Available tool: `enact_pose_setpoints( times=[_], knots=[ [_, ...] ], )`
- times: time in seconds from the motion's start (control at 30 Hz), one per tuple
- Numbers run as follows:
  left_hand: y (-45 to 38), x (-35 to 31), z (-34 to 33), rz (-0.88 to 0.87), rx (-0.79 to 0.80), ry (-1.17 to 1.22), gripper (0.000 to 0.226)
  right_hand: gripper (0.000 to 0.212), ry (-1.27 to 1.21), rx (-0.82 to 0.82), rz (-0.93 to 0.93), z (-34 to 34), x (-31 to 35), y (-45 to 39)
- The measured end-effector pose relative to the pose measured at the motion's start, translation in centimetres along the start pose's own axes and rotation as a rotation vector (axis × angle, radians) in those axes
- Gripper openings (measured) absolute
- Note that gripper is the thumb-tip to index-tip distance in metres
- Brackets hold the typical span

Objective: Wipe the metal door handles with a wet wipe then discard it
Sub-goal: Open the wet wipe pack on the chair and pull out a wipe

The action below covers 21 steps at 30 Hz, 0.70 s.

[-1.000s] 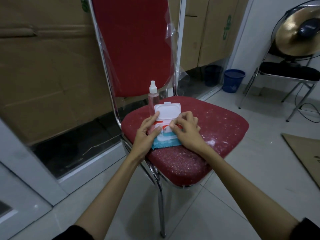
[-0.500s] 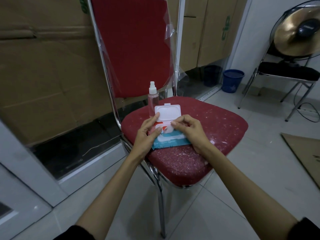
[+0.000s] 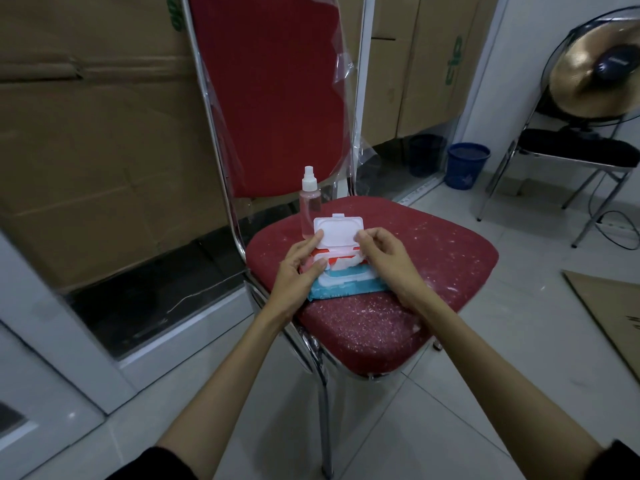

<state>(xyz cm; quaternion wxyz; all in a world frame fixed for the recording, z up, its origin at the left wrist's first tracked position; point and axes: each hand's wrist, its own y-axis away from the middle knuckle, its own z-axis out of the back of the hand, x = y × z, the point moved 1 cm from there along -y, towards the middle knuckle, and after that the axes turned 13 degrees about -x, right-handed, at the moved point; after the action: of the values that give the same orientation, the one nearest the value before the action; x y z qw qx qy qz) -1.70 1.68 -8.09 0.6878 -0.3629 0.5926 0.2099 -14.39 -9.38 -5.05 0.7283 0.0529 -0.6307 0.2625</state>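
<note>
At the centre of the frame we see the wipes pack (image 3: 341, 284) lying on the red chair seat (image 3: 433, 271), its white lid (image 3: 339, 231) flipped up. Our left hand (image 3: 298, 271) grips the pack's left end; our right hand (image 3: 388, 259) pinches at its opening. A spray bottle (image 3: 310, 202) stands just behind.

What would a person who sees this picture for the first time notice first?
The eye goes first to the red chair in the middle, where a wet wipe pack lies on the seat with its white lid flipped open. The left hand holds the pack's left end, and the right hand reaches its fingers to the opening. A spray bottle stands upright just behind the pack.
</note>
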Motion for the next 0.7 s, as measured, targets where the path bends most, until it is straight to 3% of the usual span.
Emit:
enact_pose_setpoints(
  times=[0.1, 0.2, 0.27, 0.43, 0.7],
  knots=[
    [0.1, -0.1, 0.0, -0.019, 0.003, -0.016, 0.049, 0.038, 0.370, 0.142, 0.148, 0.5, 0.7, -0.2],
    [0.1, -0.1, 0.0, -0.022, 0.000, -0.024, 0.049, 0.022, 0.564, 0.100, 0.300, 0.8, 1.3, -0.4],
    [0.0, -0.1, 0.0, -0.002, 0.003, -0.015, 0.050, 0.013, 0.427, 0.035, 0.206, 1.0, 1.1, -0.6],
    [-0.2, -0.1, -0.1, -0.006, 0.012, -0.030, 0.051, 0.017, -0.330, -0.014, -0.301, 1.1, -0.2, -0.3],
    [-0.5, -0.1, -0.3, -0.003, 0.011, -0.044, 0.054, 0.016, -0.706, -0.046, -0.571, 1.7, -0.1, -1.0]
  ],
)
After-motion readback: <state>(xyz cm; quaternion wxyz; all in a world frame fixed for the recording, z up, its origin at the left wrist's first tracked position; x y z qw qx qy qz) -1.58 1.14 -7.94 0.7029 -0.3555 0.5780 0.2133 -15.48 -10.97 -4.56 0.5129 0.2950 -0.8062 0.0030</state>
